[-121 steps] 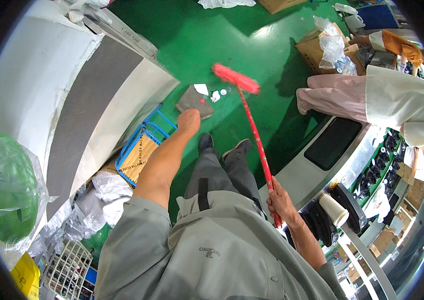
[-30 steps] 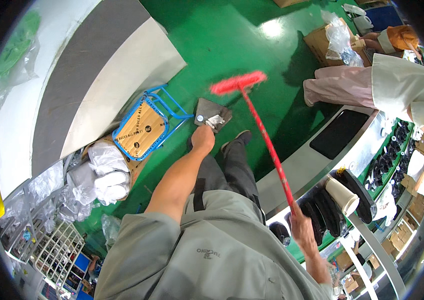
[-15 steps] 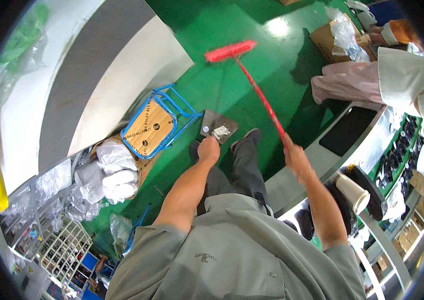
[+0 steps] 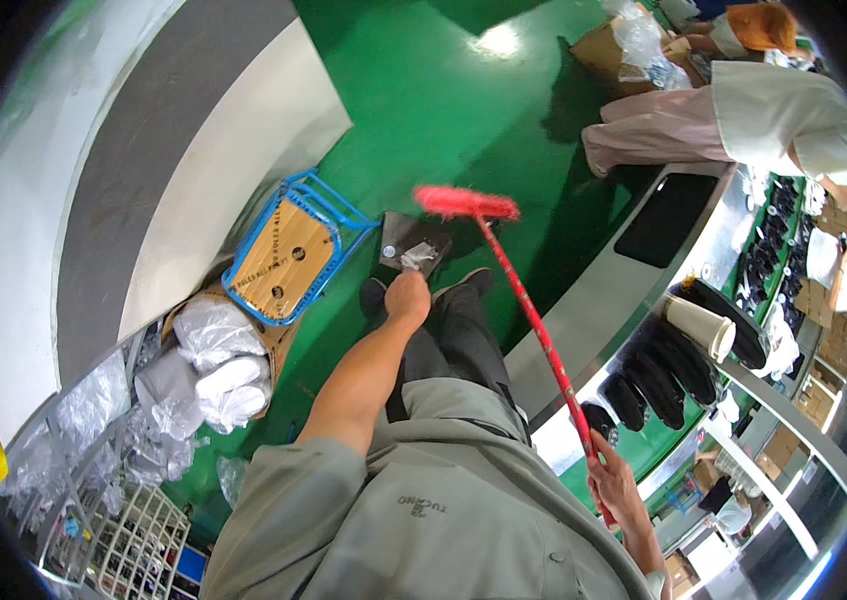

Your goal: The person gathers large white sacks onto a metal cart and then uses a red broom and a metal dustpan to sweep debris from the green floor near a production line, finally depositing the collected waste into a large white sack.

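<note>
A red broom (image 4: 466, 203) slants across the view, its bristle head at the far edge of a dark grey dustpan (image 4: 402, 232); I cannot tell whether they touch. My right hand (image 4: 616, 486) is closed around the upper part of the broom's red handle, low on the right. With my left hand (image 4: 408, 298), closed, I hold the dustpan just beyond my feet; its handle is hidden under my fingers. Crumpled whitish scrap (image 4: 423, 256) lies in the pan near my fingers, beside a small pale round spot.
A blue-framed stool (image 4: 289, 255) and a carton of plastic-wrapped white items (image 4: 234, 370) stand left. On the right runs a metal-edged workbench (image 4: 594, 330) with dark parts and a cream cylinder (image 4: 701, 328). A co-worker in pale clothes (image 4: 774, 115) bends over it. Green floor (image 4: 424, 100) lies ahead.
The broom head has come nearer, from farther out on the floor to the dustpan's far edge. My right hand has drawn back toward me and lower; my left hand stays on the dustpan.
</note>
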A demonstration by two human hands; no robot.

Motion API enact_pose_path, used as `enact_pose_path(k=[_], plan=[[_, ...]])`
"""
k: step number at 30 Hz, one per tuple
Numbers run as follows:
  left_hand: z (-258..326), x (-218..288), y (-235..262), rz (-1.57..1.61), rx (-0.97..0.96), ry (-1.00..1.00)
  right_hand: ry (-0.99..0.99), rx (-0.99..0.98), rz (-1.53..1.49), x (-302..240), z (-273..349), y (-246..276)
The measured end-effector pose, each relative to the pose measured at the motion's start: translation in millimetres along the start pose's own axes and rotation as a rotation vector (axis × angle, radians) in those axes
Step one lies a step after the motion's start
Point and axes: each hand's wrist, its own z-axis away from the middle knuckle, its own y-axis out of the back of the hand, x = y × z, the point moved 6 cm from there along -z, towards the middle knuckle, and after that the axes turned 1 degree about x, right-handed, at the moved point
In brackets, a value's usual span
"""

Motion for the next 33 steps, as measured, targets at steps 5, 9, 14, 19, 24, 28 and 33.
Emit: enact_pose_path(k=[5,9,14,19,24,28,33], plan=[[17,-6,-2,-0.14,0.064,-0.058,0.106,0.01,-0.202,-21,-92,-3],[6,-7,-18,-0.132,0.016,-0.101,0.104,-0.048,-0.331,-15,-138,-35],[5,22,-22,-0.22,0.006,-0.327,-0.035,-0.234,-0.356,12,-72,-72],[3,29,-26,-0.248,-0.043,-0.287,-0.117,-0.392,-0.43,7,-5,-49],[17,16,-19,-0.24,-0.081,-0.231,-0.132,-0.357,-0.724,41,20,-47],[39,-7,-20,-0.215,-0.084,-0.267,-0.09,-0.153,-0.652,39,5,-60],[80,-28,0,-0.138,-0.032,-0.252,-0.008,0.099,-0.395,19,-23,-54]])
